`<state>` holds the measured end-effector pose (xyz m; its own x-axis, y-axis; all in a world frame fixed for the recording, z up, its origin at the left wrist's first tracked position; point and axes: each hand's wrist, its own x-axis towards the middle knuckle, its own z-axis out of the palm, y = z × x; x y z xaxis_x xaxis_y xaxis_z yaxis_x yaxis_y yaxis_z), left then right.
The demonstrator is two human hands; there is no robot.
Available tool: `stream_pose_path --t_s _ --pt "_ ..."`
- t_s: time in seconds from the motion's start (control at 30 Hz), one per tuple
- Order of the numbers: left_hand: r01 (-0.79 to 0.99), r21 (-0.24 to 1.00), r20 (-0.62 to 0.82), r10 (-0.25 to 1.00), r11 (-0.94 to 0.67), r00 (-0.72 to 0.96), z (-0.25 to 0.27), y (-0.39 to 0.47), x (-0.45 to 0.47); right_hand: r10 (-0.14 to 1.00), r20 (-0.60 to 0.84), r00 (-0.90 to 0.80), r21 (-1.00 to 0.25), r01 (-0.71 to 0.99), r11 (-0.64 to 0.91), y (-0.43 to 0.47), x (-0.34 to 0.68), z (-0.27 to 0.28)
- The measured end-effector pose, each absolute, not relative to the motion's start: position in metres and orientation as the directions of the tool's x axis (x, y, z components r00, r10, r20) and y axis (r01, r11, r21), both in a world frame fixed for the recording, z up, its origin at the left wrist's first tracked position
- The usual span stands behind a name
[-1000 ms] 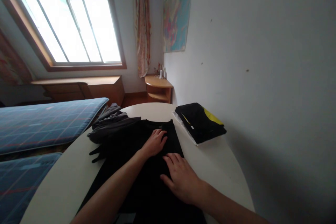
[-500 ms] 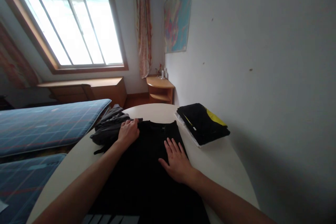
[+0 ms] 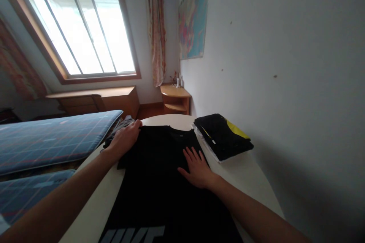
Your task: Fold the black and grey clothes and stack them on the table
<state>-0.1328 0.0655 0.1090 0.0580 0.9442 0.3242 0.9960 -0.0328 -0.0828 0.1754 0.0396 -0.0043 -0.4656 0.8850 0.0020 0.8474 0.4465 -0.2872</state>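
A black T-shirt (image 3: 159, 174) lies spread on the round white table (image 3: 94, 193), its neckline at the far side and pale grey lettering near me. My left hand (image 3: 125, 138) is closed on the shirt's far left shoulder edge, by the sleeve. Flat on the upper right of the chest rests my right hand (image 3: 196, 169), fingers spread. Behind my left hand a grey crumpled garment (image 3: 125, 122) is partly hidden. To the right of the shirt sits a folded stack of clothes (image 3: 222, 136), black with yellow on top and white underneath.
Blue plaid mattresses (image 3: 57, 136) lie left of the table. A low wooden cabinet (image 3: 114, 97) stands under the window, and a corner shelf (image 3: 175, 95) holds small items. The bare wall (image 3: 273, 64) runs close along the table's right side.
My left hand has moved left and slightly farther away, drawing the shirt's left shoulder and sleeve outward over the grey garment. My right hand stays flat on the shirt.
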Motion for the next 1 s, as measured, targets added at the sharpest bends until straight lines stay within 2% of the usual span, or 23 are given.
stream_pose_path --t_s 0.1,0.17,0.27,0.43,0.7,0.77,0.83,1.0 --pt "0.968 -0.244 0.317 0.938 -0.060 0.138 0.128 0.079 -0.135 0.883 0.012 -0.469 -0.287 0.844 0.452 0.054 0.171 -0.007" --pt "0.948 -0.307 0.304 0.935 -0.084 0.181 0.134 0.090 -0.135 0.884 0.003 -0.467 -0.283 0.848 0.448 0.065 0.166 -0.009" --pt "0.934 -0.350 0.325 0.925 -0.074 0.196 0.132 0.106 -0.134 0.888 -0.021 -0.459 -0.277 0.856 0.437 0.085 0.158 -0.011" --pt "0.934 -0.347 0.344 0.915 -0.084 0.210 0.105 0.117 -0.115 0.894 -0.023 -0.447 -0.266 0.865 0.426 0.117 0.149 -0.011" --pt "0.960 -0.185 0.240 0.937 -0.212 0.253 0.019 0.070 -0.034 0.889 0.019 -0.458 -0.245 0.860 0.448 0.143 0.146 -0.016" --pt "0.984 -0.033 0.188 0.966 -0.177 0.180 -0.002 0.059 -0.025 0.893 0.028 -0.450 -0.242 0.863 0.443 0.143 0.145 -0.017" --pt "0.988 0.063 0.156 0.979 -0.142 0.131 -0.016 0.051 -0.023 0.897 0.029 -0.441 -0.242 0.868 0.434 0.142 0.145 -0.018" --pt "0.981 0.121 0.150 0.980 -0.150 0.131 -0.029 0.044 -0.030 0.929 -0.015 -0.369 -0.255 0.900 0.353 0.145 0.143 -0.012"
